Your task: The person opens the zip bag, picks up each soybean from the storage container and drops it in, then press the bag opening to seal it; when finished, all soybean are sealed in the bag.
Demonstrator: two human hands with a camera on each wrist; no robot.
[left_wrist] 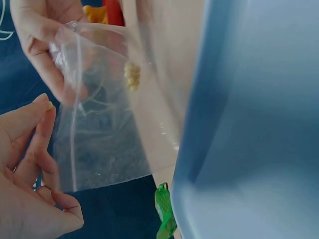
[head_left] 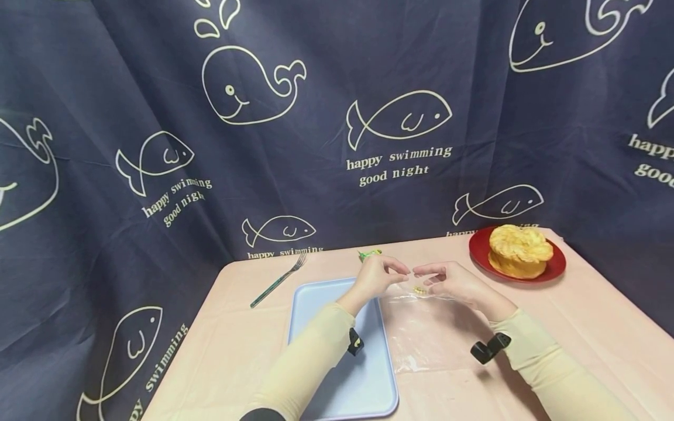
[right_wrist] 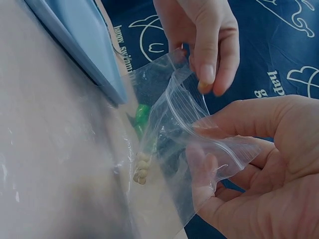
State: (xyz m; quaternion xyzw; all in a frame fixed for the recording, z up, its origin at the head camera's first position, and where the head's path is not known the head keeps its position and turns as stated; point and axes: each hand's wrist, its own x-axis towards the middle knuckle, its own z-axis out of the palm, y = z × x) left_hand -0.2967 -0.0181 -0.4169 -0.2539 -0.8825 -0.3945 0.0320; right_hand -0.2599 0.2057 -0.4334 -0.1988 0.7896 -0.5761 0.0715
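Observation:
My right hand [head_left: 457, 285] holds a clear zip-lock bag [left_wrist: 104, 134] by its mouth, with fingers on the plastic. Several small pale yellow bead-like pieces [right_wrist: 142, 168] lie together low in the bag. Beside the bag's opening, my left hand [head_left: 378, 275] pinches one small pale yellow bead-like piece [left_wrist: 49, 105] between thumb and fingertip. What exactly these pieces are is too small to tell. The two hands face each other above the table, just right of a light blue tray [head_left: 388, 374].
A green object [head_left: 370, 255] lies behind my left hand, partly hidden. At the left rests a fork [head_left: 279, 279] with a dark green handle. A red plate [head_left: 479, 251] with a round golden bread [head_left: 518, 251] stands at the back right. Clear plastic film [head_left: 421, 345] covers part of the table.

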